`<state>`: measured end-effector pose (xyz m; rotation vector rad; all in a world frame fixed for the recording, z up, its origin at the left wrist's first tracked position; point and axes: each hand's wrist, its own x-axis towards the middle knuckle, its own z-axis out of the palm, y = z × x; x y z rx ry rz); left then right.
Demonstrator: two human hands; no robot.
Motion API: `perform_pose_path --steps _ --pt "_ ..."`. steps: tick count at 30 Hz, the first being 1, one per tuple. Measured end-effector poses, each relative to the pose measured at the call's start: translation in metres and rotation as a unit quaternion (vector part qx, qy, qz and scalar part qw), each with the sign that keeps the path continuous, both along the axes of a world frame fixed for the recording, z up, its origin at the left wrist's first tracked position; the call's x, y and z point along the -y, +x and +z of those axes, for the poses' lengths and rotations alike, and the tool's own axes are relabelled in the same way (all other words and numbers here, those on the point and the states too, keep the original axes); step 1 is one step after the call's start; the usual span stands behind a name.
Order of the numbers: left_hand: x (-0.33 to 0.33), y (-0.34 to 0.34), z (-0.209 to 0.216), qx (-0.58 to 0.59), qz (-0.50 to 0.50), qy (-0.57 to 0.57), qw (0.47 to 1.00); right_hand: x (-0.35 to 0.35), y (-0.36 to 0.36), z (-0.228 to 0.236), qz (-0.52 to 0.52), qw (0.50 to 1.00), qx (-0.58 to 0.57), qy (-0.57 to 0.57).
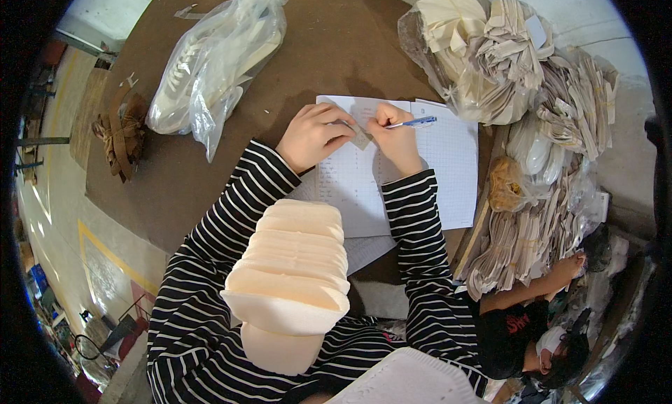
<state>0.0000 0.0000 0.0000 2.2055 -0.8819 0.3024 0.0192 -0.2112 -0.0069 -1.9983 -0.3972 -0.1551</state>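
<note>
My left hand (317, 132) is closed on a small grey piece (361, 139), pinched between thumb and fingers above an open notebook (448, 180). Close by on the right, my right hand (397, 139) has a blue-and-white pen (414, 122) tucked between its fingers. The right thumb and fingertip meet the edge of the same grey piece; whether they grip it I cannot tell. Squared pages with handwriting lie under both hands. A stack of cream pads (287, 264) stands between my forearms, close to my body, hiding part of my striped left sleeve.
A pale lace-up shoe in a clear plastic bag (210, 75) lies at the far left of the brown table (336, 33). Left of it sits a bundle of brown strips (123, 134). Bags and bundles of cream pieces (504, 61) crowd the right. A masked person (521, 334) is at lower right.
</note>
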Motion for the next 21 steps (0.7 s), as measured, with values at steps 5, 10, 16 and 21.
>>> perform_pose_path --steps 5,10,16,21 --pt "-0.004 0.003 -0.001 -0.001 0.001 0.005 1.000 -0.005 0.000 0.009 0.004 1.000 -0.016 -0.012" --pt "-0.002 0.001 -0.001 0.010 0.003 0.025 1.000 -0.003 0.000 0.004 0.001 1.000 -0.020 0.014" --pt "-0.001 -0.001 -0.004 0.016 0.007 0.045 0.999 -0.001 0.000 0.004 0.014 0.999 -0.031 0.033" --pt "0.001 -0.001 0.002 0.001 -0.010 0.009 1.000 0.008 -0.001 0.009 0.009 0.966 -0.127 0.226"
